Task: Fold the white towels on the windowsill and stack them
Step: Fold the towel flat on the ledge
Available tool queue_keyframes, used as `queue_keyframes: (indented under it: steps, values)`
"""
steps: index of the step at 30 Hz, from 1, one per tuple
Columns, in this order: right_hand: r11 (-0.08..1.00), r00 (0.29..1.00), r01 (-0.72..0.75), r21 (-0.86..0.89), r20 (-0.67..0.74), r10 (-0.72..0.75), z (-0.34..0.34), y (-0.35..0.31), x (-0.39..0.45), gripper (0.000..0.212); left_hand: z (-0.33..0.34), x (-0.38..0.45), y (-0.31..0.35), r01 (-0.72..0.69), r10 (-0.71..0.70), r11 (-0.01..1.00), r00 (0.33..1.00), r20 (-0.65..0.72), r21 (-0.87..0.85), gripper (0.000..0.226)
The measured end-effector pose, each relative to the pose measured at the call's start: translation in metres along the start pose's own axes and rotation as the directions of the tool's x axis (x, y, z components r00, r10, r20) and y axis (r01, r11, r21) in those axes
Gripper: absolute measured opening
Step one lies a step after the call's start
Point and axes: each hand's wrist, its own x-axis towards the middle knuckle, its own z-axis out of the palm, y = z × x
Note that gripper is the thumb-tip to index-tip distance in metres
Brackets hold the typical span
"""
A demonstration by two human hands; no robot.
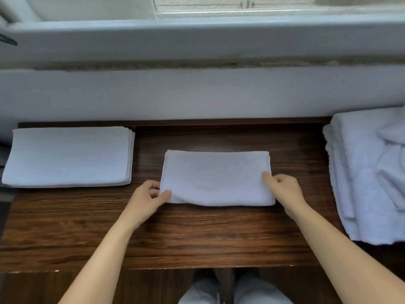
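Observation:
A folded white towel (215, 177) lies flat in the middle of the dark wooden sill (197, 233). My left hand (148, 197) pinches its near left corner, thumb on top and fingers curled at the edge. At the towel's right edge, my right hand (282, 186) grips the cloth with the thumb lying on top. To the left rests a neat stack of folded white towels (68, 156). A loose pile of unfolded white towels (368, 172) sits at the right end.
A white wall and window frame (197, 40) rise directly behind the sill. The sill's front edge (153, 267) runs just above my legs. Bare wood shows between the stack, the middle towel and the pile.

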Motion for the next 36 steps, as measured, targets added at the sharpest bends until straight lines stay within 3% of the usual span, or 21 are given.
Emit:
queue_keyframes:
  steps: [4,7,11,14,19,21,23,25,27,29,31,33,36]
  values:
    - [0.999,0.98,0.009,0.05,0.197,-0.019,-0.008,0.016,-0.023,0.022,-0.005,-0.006,-0.011,0.006,-0.002,0.996,0.999,0.045,-0.086,0.017]
    - [0.999,0.975,0.018,0.044,0.221,-0.028,-0.01,0.025,-0.025,0.016,-0.003,-0.006,-0.014,0.027,-0.025,0.991,1.0,0.018,-0.131,0.013]
    - [0.997,0.988,0.0,0.083,0.154,-0.013,-0.007,0.03,-0.025,0.021,0.004,-0.006,-0.02,0.041,-0.047,0.99,0.998,-0.036,-0.134,0.005]
    - [0.994,0.998,-0.012,0.107,0.055,0.006,0.002,0.032,-0.024,0.022,0.014,-0.006,-0.02,0.04,-0.032,0.998,0.985,-0.169,0.047,0.004]
    - [0.998,0.998,0.007,0.065,-0.06,-0.003,0.009,0.027,-0.033,0.019,0.024,-0.016,-0.01,0.071,-0.012,0.981,0.95,-0.312,0.179,0.009]
    - [0.999,0.996,-0.013,0.045,-0.083,0.017,0.008,0.023,-0.038,0.016,0.025,-0.016,-0.007,0.119,-0.078,0.985,0.953,-0.291,0.126,0.005]
    - [0.998,0.989,-0.025,0.058,-0.141,0.033,0.008,0.022,-0.044,0.018,0.028,-0.02,-0.003,0.171,-0.157,0.985,0.949,-0.272,0.027,0.02]
    - [0.995,0.954,0.098,-0.024,-0.281,-0.101,0.014,0.024,-0.051,0.028,0.038,-0.026,0.0,0.087,-0.026,0.987,0.915,-0.403,0.133,0.039]
    - [0.914,0.857,0.307,-0.267,-0.34,-0.387,0.03,0.022,-0.059,0.033,0.056,-0.034,0.004,-0.094,0.32,0.896,0.816,-0.482,0.435,0.047]
    - [0.71,0.736,0.522,-0.473,-0.172,-0.655,0.059,0.013,-0.064,0.038,0.081,-0.03,0.008,-0.281,0.614,0.624,0.754,-0.234,0.729,0.052]
    - [0.539,0.656,0.645,-0.542,0.029,-0.755,0.094,-0.001,-0.062,0.048,0.102,-0.013,0.008,-0.435,0.668,0.408,0.741,0.062,0.803,0.059]
    - [0.452,0.662,0.678,-0.58,0.213,-0.718,0.119,-0.016,-0.056,0.061,0.112,0.004,0.009,-0.478,0.595,0.373,0.781,0.19,0.796,0.066]
    - [0.403,0.716,0.638,-0.656,0.313,-0.625,0.131,-0.015,-0.035,0.069,0.11,0.021,0.004,-0.383,0.501,0.394,0.852,0.154,0.836,0.074]
